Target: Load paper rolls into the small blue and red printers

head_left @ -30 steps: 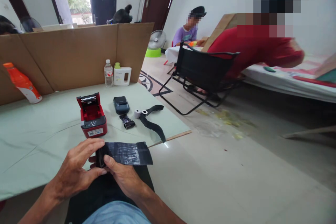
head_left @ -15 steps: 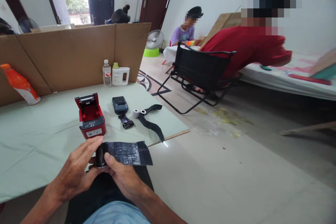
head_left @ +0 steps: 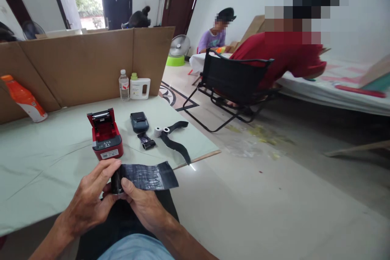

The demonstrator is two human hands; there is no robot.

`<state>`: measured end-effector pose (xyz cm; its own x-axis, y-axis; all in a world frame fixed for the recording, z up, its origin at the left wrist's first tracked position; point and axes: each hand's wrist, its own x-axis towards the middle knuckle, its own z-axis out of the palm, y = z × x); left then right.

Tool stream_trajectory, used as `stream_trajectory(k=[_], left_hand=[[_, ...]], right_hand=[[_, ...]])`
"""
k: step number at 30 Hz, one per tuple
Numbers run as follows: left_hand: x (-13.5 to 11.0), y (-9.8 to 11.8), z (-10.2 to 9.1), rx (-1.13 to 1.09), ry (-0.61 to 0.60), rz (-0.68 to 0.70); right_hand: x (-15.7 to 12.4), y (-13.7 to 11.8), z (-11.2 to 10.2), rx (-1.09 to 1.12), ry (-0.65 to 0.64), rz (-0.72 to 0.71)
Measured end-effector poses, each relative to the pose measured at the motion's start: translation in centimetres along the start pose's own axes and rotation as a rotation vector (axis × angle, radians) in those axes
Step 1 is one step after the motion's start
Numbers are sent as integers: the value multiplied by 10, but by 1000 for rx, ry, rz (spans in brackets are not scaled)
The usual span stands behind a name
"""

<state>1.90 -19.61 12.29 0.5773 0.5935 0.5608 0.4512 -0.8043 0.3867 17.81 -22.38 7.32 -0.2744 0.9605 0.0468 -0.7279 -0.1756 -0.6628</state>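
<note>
Both my hands hold a dark printed paper roll [head_left: 146, 176] at the near edge of the green table [head_left: 45, 158]. My left hand [head_left: 88, 201] curls its fingers over the rolled end. My right hand [head_left: 143, 205] pinches that end from below with the thumb on top, and the loose strip sticks out to the right. Just beyond my hands stands a red label printer [head_left: 105, 135] with its lid open. Further right lie a dark blue printer [head_left: 139, 121], a small dark roll [head_left: 147, 141] and two small rolls with a black strip [head_left: 173, 140].
A cardboard screen [head_left: 88, 63] stands along the table's back, with a water bottle [head_left: 123, 85], a white jug [head_left: 139, 87] and an orange bottle [head_left: 24, 98] before it. A black folding chair [head_left: 234, 87] stands on the tiled floor at right. A person in red leans over a bed; another sits further back.
The loose end of the dark strip has tipped up slightly in my hands. The person in red has leaned further left over the bed.
</note>
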Motion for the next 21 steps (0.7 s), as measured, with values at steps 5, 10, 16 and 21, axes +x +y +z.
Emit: stream_trajectory(k=[5, 10, 16, 21], left_hand=[[-2, -2, 2, -20, 76, 3], [-1, 0, -1, -3, 57, -6], [7, 5, -6, 136, -29, 58], [11, 5, 0, 323, -56, 141]], right_hand=[[0, 0, 1, 90, -56, 71], [-1, -1, 2, 60, -56, 74], [0, 0, -7, -153, 6, -43], [1, -2, -17, -464, 142, -119]])
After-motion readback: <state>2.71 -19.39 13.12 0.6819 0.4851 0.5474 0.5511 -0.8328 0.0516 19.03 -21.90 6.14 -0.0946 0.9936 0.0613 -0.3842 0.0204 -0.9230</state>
